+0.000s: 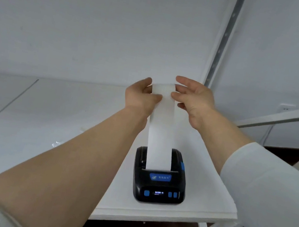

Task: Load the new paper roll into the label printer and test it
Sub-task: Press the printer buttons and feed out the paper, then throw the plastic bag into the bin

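A black label printer (158,183) with blue buttons and a lit small display stands near the front right corner of a white table (60,117). A long white paper strip (160,133) rises from its slot up to my hands. My left hand (140,96) pinches the strip's upper left edge. My right hand (193,100) pinches its upper right edge. Both hands hold the strip's top end well above and behind the printer. The roll itself is hidden inside the printer.
A white wall stands behind the table. A perforated metal upright (224,38) and a slanted rail (284,115) of a shelf frame are at the right. A small crumpled clear scrap (57,144) lies on the table left of the printer. Dark floor shows below the table's front edge.
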`<state>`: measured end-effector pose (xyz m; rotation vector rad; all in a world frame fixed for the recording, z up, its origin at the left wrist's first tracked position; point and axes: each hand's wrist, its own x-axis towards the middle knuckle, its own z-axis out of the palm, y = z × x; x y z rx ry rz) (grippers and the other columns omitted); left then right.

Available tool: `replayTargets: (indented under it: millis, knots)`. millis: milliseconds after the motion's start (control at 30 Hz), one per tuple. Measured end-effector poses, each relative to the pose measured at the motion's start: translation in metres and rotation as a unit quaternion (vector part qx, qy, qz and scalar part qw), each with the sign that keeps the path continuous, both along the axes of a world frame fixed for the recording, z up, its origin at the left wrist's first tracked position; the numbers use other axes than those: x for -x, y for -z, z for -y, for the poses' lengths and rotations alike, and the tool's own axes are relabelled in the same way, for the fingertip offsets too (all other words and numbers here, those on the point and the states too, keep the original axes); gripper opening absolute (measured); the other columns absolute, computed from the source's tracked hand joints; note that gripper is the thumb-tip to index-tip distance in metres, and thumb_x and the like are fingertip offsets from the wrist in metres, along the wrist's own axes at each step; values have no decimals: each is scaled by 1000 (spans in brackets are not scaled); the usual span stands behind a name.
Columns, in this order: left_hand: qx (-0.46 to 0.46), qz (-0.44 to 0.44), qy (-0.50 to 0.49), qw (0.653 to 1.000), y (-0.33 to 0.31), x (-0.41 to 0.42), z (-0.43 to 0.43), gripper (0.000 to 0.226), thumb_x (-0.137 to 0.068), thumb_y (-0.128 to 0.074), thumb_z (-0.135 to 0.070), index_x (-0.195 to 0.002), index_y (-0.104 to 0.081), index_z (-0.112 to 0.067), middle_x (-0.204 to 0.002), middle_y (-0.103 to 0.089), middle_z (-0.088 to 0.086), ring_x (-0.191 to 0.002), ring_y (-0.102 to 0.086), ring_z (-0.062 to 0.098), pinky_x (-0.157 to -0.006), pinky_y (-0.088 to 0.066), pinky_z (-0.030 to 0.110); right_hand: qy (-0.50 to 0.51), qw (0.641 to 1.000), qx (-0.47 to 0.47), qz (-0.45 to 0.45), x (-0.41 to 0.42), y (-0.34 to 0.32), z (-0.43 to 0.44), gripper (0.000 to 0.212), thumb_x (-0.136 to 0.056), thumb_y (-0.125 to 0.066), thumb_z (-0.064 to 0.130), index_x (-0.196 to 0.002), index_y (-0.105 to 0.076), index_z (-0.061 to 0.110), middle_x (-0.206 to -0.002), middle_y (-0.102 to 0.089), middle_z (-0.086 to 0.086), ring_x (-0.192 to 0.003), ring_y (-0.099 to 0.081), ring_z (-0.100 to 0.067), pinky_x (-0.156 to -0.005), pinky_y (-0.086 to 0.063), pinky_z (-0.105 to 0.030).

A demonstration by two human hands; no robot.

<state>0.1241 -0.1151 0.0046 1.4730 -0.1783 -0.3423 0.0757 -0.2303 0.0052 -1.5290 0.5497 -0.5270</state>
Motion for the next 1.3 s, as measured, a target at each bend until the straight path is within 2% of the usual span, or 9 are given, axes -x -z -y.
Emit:
replayTargets:
  millis: [100, 200, 433, 500, 700, 867, 967, 1133, 1300]
  knots:
    - [18, 3, -4, 1000, 0, -10, 6, 68, -80, -45, 23, -138, -46, -13, -119, -63, 5, -97, -61, 20, -72, -52, 19, 9, 999, 48, -7, -8, 1, 7, 50, -77, -59, -14, -110, -67, 22, -108, -64, -2, -94, -59, -13, -57, -40, -16]
    - [-16, 18, 7, 1000, 6, -13, 9, 73, -81, -41, 24, -141, -43, -18, -134, -57, 1, -111, -56, 16, -89, -52, 27, 17, 998, 56, -29, -16, 9, 12, 58, -79, -50, -18, -115, -65, 24, -110, -56, 1, -99, -58, -15, -62, -45, -18]
    - [-135, 26, -9, 990, 27, -10, -13, 68, -86, -38, 14, -143, -40, -23, -148, -44, -1, -121, -50, 16, -86, -48, 19, 27, 990, 57, -128, -9, 40, 6, 51, -87, -42, -13, -125, -60, 16, -140, -47, -9, -128, -46, -21, -108, -41, -37]
    - [-141, 21, -17, 990, 30, -8, -23, 66, -86, -37, 14, -142, -42, -21, -143, -49, -1, -107, -50, 14, -67, -43, 15, 17, 989, 61, -132, -1, 41, -2, 49, -86, -41, -13, -122, -61, 13, -138, -49, -9, -128, -45, -19, -109, -41, -35]
    - [-154, 6, -58, 986, 29, 5, -65, 60, -85, -33, 14, -136, -50, -14, -131, -60, 2, -114, -56, 19, -79, -45, 20, -11, 986, 125, -109, 19, 33, -44, 42, -85, -43, -12, -115, -66, 7, -125, -62, -10, -112, -56, -15, -91, -39, -18]
    - [-146, 10, -152, 978, 26, 5, -121, 63, -80, -27, 15, -127, -59, -13, -122, -65, 2, -109, -58, 17, -76, -47, 21, -69, 970, 214, -91, 20, 30, -92, 36, -84, -49, -9, -110, -68, 6, -117, -68, -10, -99, -61, -15, -96, -46, -25]
    - [-172, 20, -203, 964, 31, 2, -155, 62, -79, -29, 13, -126, -60, -13, -129, -62, 2, -111, -57, 18, -91, -47, 28, -118, 956, 242, -119, 12, 38, -122, 31, -84, -56, 0, -111, -68, 8, -117, -68, -8, -89, -59, -14, -86, -46, -24]
    - [-222, -27, -152, 963, 55, -11, -186, 55, -84, -51, -1, -136, -50, -17, -143, -50, 3, -105, -55, 17, -86, -38, 23, -217, 894, 304, -246, -15, 63, -157, 54, -82, -67, 17, -133, -51, 13, -143, -47, -5, -129, -46, -22, -101, -41, -31]
    - [-269, -47, -72, 959, 79, -20, -195, 64, -79, -71, -12, -139, -47, -17, -144, -49, 6, -125, -54, 29, -107, -42, 38, -188, 872, 328, -309, -35, 82, -169, 43, -92, -48, 12, -134, -45, 5, -143, -45, -15, -131, -42, -32, -107, -37, -39]
